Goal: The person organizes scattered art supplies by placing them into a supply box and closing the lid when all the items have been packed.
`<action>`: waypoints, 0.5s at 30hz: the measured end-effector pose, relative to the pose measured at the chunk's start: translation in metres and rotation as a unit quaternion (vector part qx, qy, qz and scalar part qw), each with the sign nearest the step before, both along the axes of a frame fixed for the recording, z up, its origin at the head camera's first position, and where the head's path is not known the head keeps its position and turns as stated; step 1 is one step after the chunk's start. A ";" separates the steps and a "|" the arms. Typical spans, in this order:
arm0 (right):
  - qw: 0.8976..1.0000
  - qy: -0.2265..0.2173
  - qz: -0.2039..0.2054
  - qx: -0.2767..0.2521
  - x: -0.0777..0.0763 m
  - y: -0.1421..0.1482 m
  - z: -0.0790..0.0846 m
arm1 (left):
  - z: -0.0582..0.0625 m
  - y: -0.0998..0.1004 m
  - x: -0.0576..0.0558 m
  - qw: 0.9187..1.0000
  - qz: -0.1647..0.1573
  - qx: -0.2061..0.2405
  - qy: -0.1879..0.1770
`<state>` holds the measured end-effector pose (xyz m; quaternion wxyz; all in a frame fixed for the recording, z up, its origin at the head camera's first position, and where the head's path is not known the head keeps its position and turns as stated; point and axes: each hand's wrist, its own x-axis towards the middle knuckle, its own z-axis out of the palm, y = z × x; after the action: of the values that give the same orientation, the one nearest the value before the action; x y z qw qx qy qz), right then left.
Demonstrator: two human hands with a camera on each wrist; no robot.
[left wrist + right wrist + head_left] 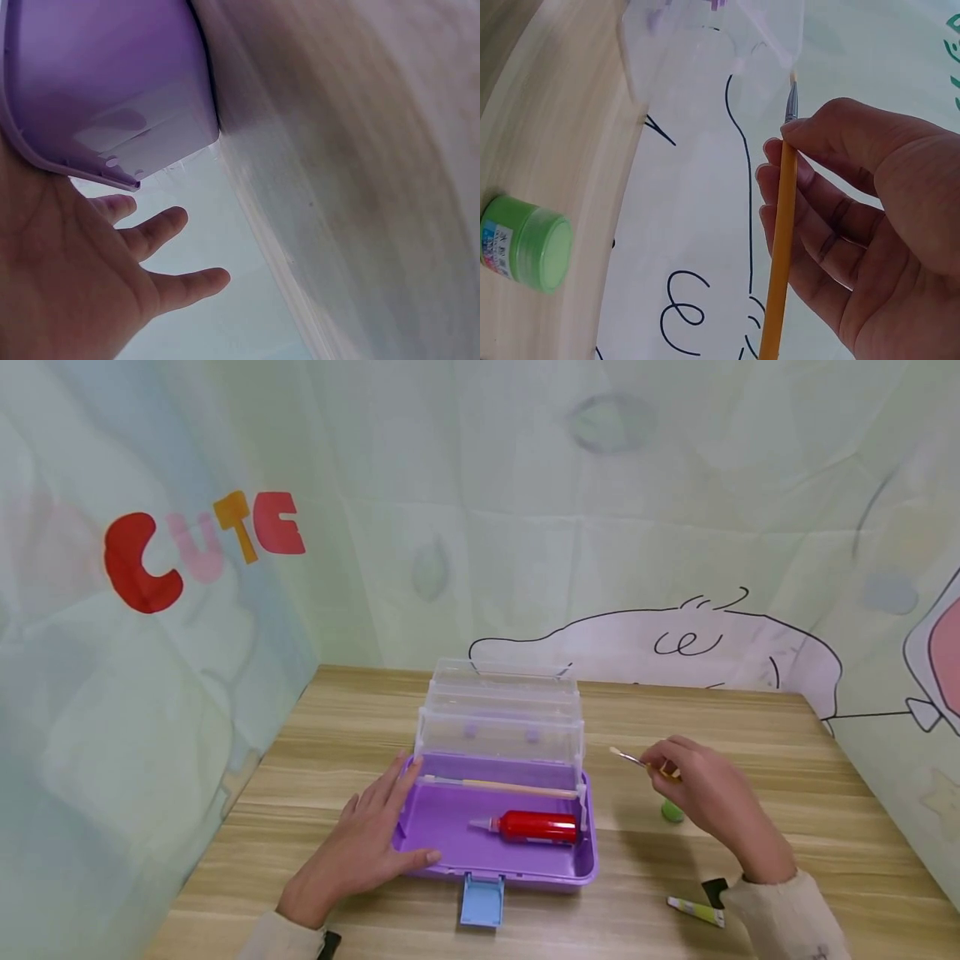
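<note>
My right hand (705,789) pinches a paintbrush (782,225) with a yellow handle near its metal collar, its pale tip pointing left toward the box. My left hand (363,839) rests with spread fingers on the left rim of a purple box (450,847). In the left wrist view the box's wall (112,82) rises beside the palm. Inside the box lie a red bottle (536,827) with a clear nozzle and another paintbrush (517,789) along the back. The clear tiered trays (498,735) stand raised behind.
A green-lidded paint jar (544,244) stands on the table right of the box, under my right hand. Nearer me lies a yellow-green paint tube (697,910). The box's blue latch (482,900) hangs at its front. A printed cloth (375,527) closes off the table's back and sides.
</note>
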<state>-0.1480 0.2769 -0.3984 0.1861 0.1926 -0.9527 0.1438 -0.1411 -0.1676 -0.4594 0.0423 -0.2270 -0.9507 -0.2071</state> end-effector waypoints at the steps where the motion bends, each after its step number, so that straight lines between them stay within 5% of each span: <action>1: 1.000 -0.002 0.000 0.001 -0.001 -0.001 0.001 | 0.000 0.000 0.000 1.000 0.000 -0.001 0.000; 15: 1.000 -0.025 -0.004 0.016 -0.010 -0.015 0.011 | -0.002 -0.001 -0.001 1.000 0.000 0.003 0.001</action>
<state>-0.1583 0.2622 -0.3878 0.1600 0.1878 -0.9599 0.1329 -0.1418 -0.1684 -0.4617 0.0442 -0.2267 -0.9502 -0.2092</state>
